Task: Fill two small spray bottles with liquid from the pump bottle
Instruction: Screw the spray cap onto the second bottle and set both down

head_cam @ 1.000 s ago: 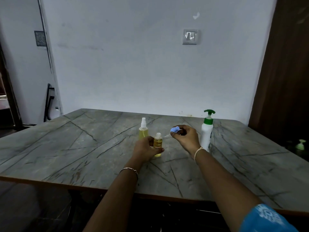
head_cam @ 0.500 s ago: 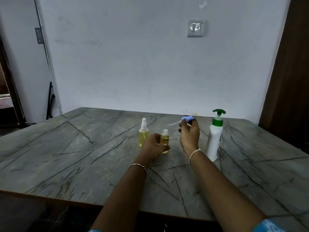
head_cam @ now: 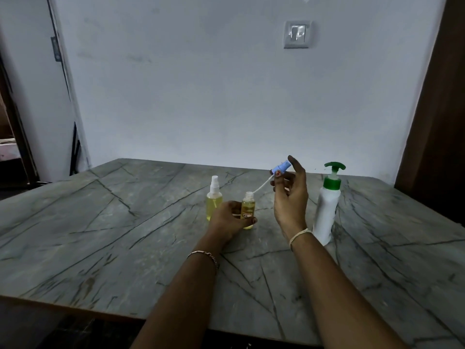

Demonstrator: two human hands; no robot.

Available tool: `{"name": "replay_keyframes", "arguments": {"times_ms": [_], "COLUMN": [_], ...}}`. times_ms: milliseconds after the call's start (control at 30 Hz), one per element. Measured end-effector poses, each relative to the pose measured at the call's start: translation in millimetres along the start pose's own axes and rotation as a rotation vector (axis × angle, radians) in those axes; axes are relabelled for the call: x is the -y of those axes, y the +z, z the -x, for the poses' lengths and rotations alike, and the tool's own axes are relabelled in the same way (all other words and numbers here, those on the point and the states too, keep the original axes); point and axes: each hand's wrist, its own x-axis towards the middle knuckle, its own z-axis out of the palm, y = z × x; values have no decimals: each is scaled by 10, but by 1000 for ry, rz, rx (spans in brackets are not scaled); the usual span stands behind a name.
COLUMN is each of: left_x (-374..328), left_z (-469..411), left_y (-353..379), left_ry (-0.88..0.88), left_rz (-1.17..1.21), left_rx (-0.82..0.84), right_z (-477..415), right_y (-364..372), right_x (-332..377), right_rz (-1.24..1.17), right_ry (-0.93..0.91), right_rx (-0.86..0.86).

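On the grey, dark-veined table (head_cam: 105, 238), all three bottles stand in the far half, nearer the far edge than the near one.

The left hand (head_cam: 227, 217) grips the small open bottle (head_cam: 248, 206) from its left side, thumb across the lower front. The bottle stands upright on the table with its neck uncapped, filled with yellow liquid nearly to the shoulder. A small label (head_cam: 247, 215) on its front has a red frame and dark letters, possibly "TC", too blurred to read for certain.

The right hand (head_cam: 289, 200) is raised above the table, just right of that bottle. Its thumb and fingers pinch the blue spray head (head_cam: 280, 168), with the forefinger stretched upward behind it. The white dip tube (head_cam: 261, 185) slants down to the left from the head, its tip just beside the open neck; whether it touches cannot be told.

The second spray bottle (head_cam: 214, 197), with a white sprayer on and yellow liquid inside, stands just left of the left hand.

The white pump bottle (head_cam: 327, 207) with a green pump stands upright to the right of the right hand, towards the table's right edge.

A bracelet (head_cam: 203, 254) circles the left wrist, and a pale band (head_cam: 299, 234) the right.
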Motion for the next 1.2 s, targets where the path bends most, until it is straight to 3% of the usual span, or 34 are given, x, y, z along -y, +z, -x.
{"name": "replay_keyframes", "arguments": {"times_ms": [200,567,800,1200], "left_x": [-3,-9,-13,-74], "left_z": [22,28,13,72], "left_y": [11,24,25,24], "left_ry": [18,47,34,78], "left_rz": [-37,-65,-60,-23], "left_rx": [3,-3,2,6], "right_z": [45,48,108,109], "right_y": [5,54,91,81], "right_x": [-23,34,-2,-202], "right_rz": [105,135,267,351], "right_ry": [-128,-225,-247,-113], "right_rx": [56,-32,110,326]}}
